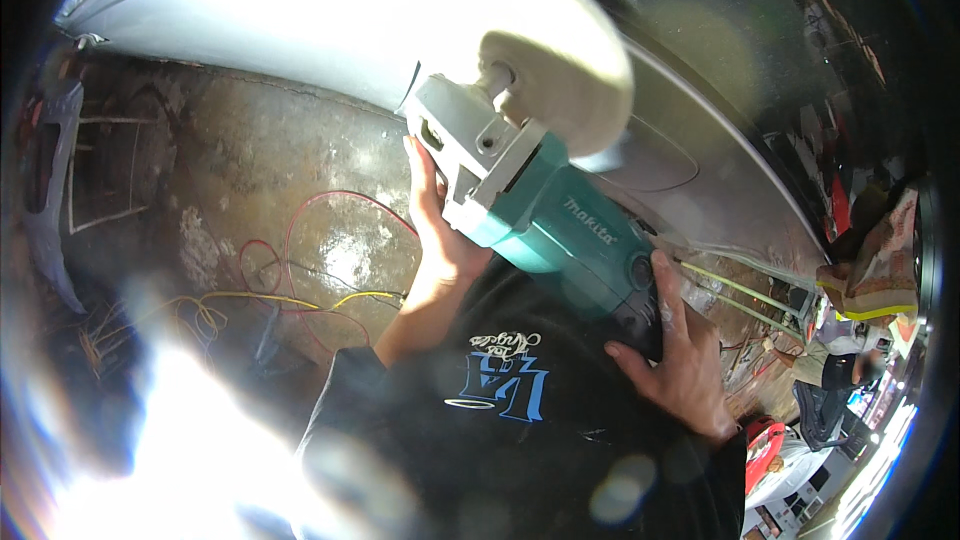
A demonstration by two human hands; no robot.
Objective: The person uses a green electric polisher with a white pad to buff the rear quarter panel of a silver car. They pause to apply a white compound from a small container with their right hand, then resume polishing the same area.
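1 polisher (570, 225), head (465, 135) up-L, axis diag.

Black top (430, 455) — blue block lettering (534, 398), white script (505, 343), white oval ring (470, 407) — black sleeves (345, 390)

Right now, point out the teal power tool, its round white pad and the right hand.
Teal power tool (558, 232): head view, on its teal body.
Round white pad (575, 60): head view, on its broad side.
Right hand (690, 365): head view, on its back.
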